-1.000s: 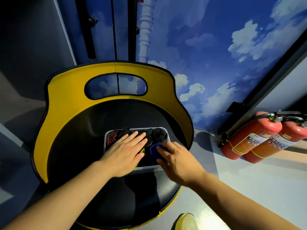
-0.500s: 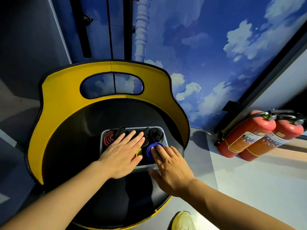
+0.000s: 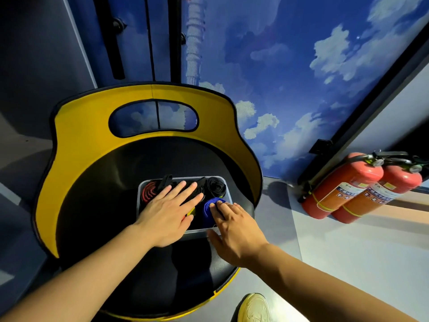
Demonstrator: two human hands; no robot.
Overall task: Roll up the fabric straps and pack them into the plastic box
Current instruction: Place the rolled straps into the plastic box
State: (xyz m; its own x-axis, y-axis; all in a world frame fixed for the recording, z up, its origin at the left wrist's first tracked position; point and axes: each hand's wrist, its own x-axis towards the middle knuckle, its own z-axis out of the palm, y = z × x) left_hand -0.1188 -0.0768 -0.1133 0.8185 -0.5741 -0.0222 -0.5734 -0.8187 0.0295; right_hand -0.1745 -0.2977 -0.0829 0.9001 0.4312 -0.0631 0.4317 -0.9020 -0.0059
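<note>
A clear plastic box (image 3: pixel 228 194) sits on the black seat of a yellow-backed chair (image 3: pixel 92 126). Inside lie rolled straps: a red roll (image 3: pixel 148 192) at the back left, a black roll (image 3: pixel 216 186) at the back right, a blue roll (image 3: pixel 209 211) at the front right, and a bit of yellow strap (image 3: pixel 191 212) under my palm. My left hand (image 3: pixel 169 212) lies flat with straight fingers, pressing on the straps in the box's middle. With straight fingers, my right hand (image 3: pixel 234 226) presses the blue roll down, its thumb outside the box's front wall.
Two red fire extinguishers (image 3: pixel 348 189) stand on the floor to the right, against a wall painted with sky and clouds. A pale shoe (image 3: pixel 254 307) shows at the bottom, by the chair's front edge. Grey floor lies to the right of the chair.
My right hand has flattened out over the blue roll, pushing it lower into the box. The left hand stays pressed on the straps. The view has shifted slightly.
</note>
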